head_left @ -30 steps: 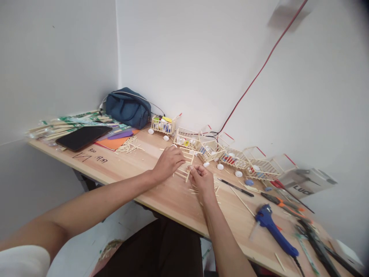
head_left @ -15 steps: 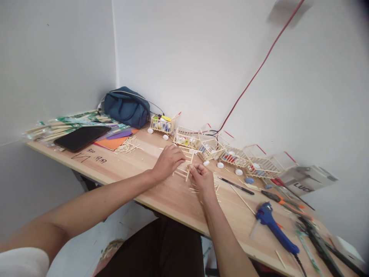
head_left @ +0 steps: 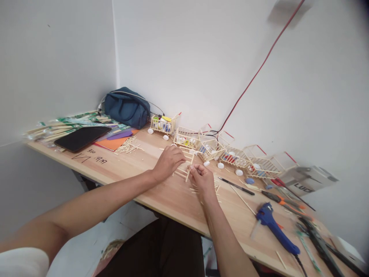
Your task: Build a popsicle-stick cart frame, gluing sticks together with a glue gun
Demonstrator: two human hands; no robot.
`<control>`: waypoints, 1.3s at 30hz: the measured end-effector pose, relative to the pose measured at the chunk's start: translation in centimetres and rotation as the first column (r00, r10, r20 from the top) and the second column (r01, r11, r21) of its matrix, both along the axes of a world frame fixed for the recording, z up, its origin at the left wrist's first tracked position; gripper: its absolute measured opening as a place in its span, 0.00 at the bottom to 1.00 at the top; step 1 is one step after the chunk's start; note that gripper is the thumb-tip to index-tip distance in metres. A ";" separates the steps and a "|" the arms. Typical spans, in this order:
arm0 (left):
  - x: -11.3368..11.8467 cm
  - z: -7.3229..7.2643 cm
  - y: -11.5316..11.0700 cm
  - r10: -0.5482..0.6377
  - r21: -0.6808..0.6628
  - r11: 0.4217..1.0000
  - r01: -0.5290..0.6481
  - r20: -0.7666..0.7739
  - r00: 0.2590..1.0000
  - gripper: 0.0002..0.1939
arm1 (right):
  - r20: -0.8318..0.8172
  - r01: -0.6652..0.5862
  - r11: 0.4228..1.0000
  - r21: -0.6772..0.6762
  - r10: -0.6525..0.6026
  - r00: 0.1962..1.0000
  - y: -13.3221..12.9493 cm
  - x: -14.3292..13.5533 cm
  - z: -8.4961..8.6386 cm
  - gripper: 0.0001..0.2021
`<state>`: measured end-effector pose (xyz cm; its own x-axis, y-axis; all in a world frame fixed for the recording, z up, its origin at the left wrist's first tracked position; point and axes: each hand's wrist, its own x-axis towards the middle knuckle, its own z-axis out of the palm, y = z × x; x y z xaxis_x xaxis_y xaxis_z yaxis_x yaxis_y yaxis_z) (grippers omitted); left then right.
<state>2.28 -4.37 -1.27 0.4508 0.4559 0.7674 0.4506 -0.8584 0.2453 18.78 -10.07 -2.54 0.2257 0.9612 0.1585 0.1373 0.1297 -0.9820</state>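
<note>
At the far L of the frame, long wood sticks (head_left: 53,131) lie in shiny, crinkly bags, and a flat black tablet (head_left: 80,139) rests partly on them, so it tips a bit. Next come orange paper (head_left: 111,144) and purple paper (head_left: 119,134), w/ a soft blue bag (head_left: 127,108) just behind, up by the wall, prob. out of the way. A messy heap of short sticks (head_left: 128,145) sits by the papers. Then, upper mid., is a tiny stick cart (head_left: 163,125) w/ round white wheels. Near the frame's mid., the L hand (head_left: 170,162) bends over the stick ladder (head_left: 191,157); its fingers are bunched close, but can't tell if the tips pinch a rung, b/c the hand hides them. The ladder lies low over the smooth wood table (head_left: 173,194), thin and straight w/ side bars and rungs. The R hand (head_left: 203,179) pinches its near side bar btwn thumb and finger, prob. b/c such skinny bits slip easily. More loose sticks (head_left: 217,189) lie by that hand. A row of boxy stick carts (head_left: 235,157) goes off to the R, w/ a thin dark pen (head_left: 236,186) in front. At lower R, a hard blue glue gun (head_left: 275,227) lies on its side near the orange-and-black pliers (head_left: 272,197), prob. for easy reach.
</note>
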 end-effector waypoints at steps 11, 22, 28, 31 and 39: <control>0.0 0.0 0.0 0.004 -0.013 1.000 -0.004 -0.015 1.000 0.10 | 0.002 -0.009 1.000 -0.010 0.009 1.000 0.1 0.2 -0.3 0.19; 0.0 0.0 0.0 0.003 -0.010 1.000 -0.004 -0.023 1.000 0.10 | -0.026 -0.008 0.999 -0.031 0.008 1.000 -0.1 0.1 -0.1 0.20; 0.0 0.0 0.0 -0.003 -0.004 1.000 0.003 -0.010 1.000 0.10 | -0.021 -0.009 1.000 -0.025 0.009 1.000 -0.1 0.0 0.0 0.20; 0.0 0.0 0.0 -0.004 0.000 1.000 0.004 -0.008 1.000 0.10 | -0.021 -0.007 1.000 -0.021 0.007 1.000 0.0 0.1 -0.1 0.19; 0.0 0.0 0.0 -0.008 -0.001 1.000 0.008 -0.003 1.000 0.10 | -0.028 -0.012 1.000 -0.012 0.011 1.000 -0.1 0.2 -0.4 0.19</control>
